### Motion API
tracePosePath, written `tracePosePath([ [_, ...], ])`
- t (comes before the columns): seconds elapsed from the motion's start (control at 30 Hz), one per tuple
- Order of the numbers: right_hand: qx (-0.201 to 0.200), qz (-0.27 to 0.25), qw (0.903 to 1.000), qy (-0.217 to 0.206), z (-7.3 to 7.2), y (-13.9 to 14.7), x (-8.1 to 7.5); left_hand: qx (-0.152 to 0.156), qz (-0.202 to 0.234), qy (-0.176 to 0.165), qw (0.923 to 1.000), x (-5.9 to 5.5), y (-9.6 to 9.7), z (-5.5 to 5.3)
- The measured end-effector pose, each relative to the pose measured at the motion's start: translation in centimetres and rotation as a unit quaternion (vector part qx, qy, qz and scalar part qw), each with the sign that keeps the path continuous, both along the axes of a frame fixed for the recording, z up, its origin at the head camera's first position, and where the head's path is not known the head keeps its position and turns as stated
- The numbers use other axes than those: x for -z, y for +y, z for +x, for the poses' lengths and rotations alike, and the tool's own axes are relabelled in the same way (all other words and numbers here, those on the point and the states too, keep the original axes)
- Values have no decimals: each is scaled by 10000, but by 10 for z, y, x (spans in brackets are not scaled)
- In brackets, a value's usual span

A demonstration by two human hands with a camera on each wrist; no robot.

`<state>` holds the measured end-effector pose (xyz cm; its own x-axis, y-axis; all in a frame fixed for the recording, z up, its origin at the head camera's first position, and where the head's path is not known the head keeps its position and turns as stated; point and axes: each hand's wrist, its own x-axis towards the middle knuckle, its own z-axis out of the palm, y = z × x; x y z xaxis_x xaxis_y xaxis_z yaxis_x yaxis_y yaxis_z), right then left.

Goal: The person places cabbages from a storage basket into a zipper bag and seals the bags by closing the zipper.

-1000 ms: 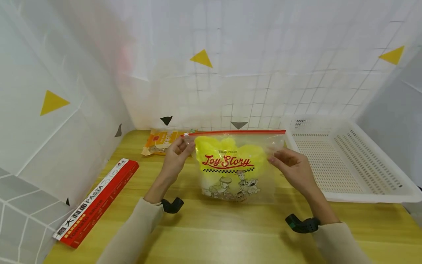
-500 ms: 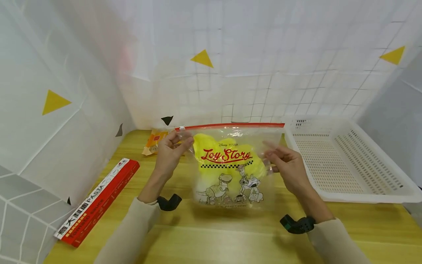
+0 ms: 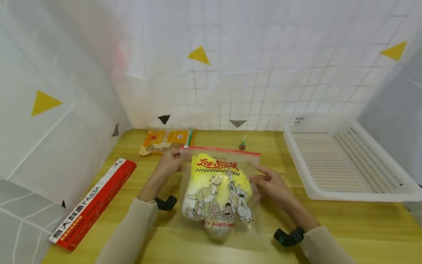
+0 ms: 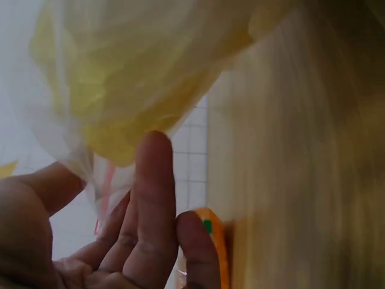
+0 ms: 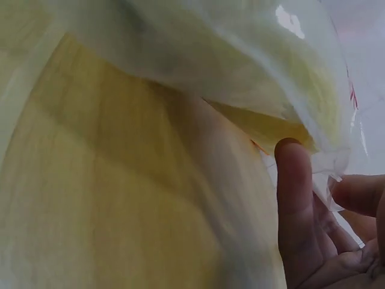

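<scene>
A clear zip bag (image 3: 242, 216) with a red slider strip and "Toy Story" print hangs tilted between both hands in the head view. Inside it shows a yellow and white bundle (image 3: 197, 183), which looks like a napa cabbage. My left hand (image 3: 168, 165) pinches the bag's upper left edge near the white slider. On the opposite side, my right hand (image 3: 270, 185) pinches the right edge between thumb and fingers. The left wrist view shows the plastic (image 4: 138, 66) gathered at the thumb; in the right wrist view a fold of the bag (image 5: 328, 165) sits at the fingertips.
Behind the bag lie an orange food packet (image 3: 168, 141) and a green and red lollipop (image 3: 242, 145). A red and white pasta sauce box (image 3: 93, 203) lies at the left. The white plastic basket (image 3: 356, 196) occupies the right side of the wooden table (image 3: 211, 256).
Both hands first raised the bag slightly, then lowered it toward me and tilted its top back. More of its printed front shows, and the packet and lollipop behind it have come into view.
</scene>
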<state>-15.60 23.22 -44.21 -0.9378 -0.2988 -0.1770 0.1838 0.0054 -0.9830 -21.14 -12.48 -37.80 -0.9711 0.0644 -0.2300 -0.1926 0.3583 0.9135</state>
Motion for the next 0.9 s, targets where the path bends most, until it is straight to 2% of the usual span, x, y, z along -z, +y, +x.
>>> tracePosePath([
  [0.13,-159,120,9997,-108,4,0,6,-7,-351,-211,9992,11,-6,5],
  [0.3,-48,318,9992,-219,7,0,8,116,-512,-135,9985,19,-11,12],
  [0.63,64,777,9965,-291,12,7,5,425,-1045,-381,9929,21,-13,20],
  [0.9,-96,684,9972,-293,16,11,2,624,-1406,-289,9877,22,-11,24],
])
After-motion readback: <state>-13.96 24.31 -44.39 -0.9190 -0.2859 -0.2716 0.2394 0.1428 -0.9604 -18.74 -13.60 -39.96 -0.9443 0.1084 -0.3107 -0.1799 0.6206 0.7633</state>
